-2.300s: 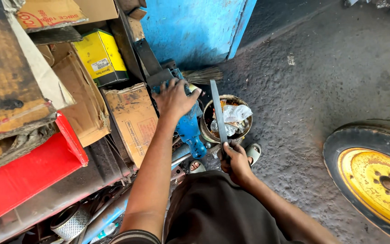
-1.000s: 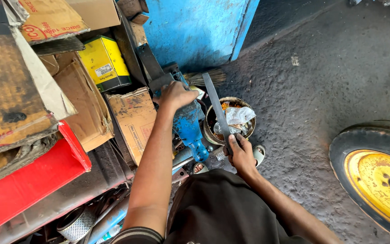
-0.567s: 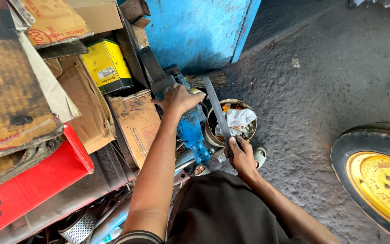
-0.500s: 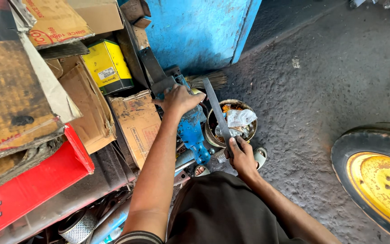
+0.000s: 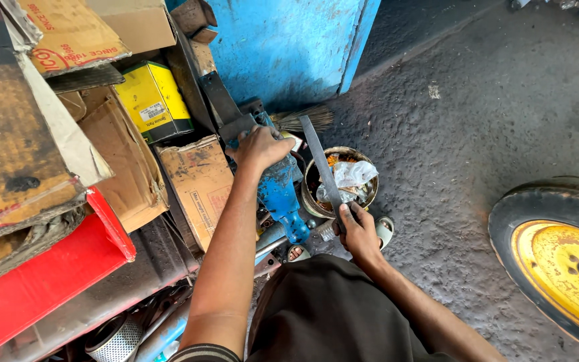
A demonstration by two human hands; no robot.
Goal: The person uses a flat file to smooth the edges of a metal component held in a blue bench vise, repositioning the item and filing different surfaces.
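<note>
My left hand (image 5: pixel 261 147) grips the top of a blue metal tool (image 5: pixel 280 191), a heavy jack-like part standing upright among the clutter. My right hand (image 5: pixel 357 232) holds the lower end of a long flat grey metal strip (image 5: pixel 318 161) that points up and away from me over a round tin. The tin (image 5: pixel 313 198) is rusty and holds crumpled clear plastic and orange scraps. Dark trousers cover my knees at the bottom of the view.
Cardboard boxes (image 5: pixel 199 184), a yellow carton (image 5: pixel 152 99) and a red box (image 5: pixel 41 278) are stacked at the left. A blue wall panel (image 5: pixel 289 47) stands behind. A yellow-rimmed tyre (image 5: pixel 557 255) lies at the right on rough grey ground. A broom head (image 5: pixel 303 119) lies by the wall.
My left hand has stayed on the blue tool and my right on the strip. The view has shifted slightly; the strip's lower end sits a little lower and closer to me.
</note>
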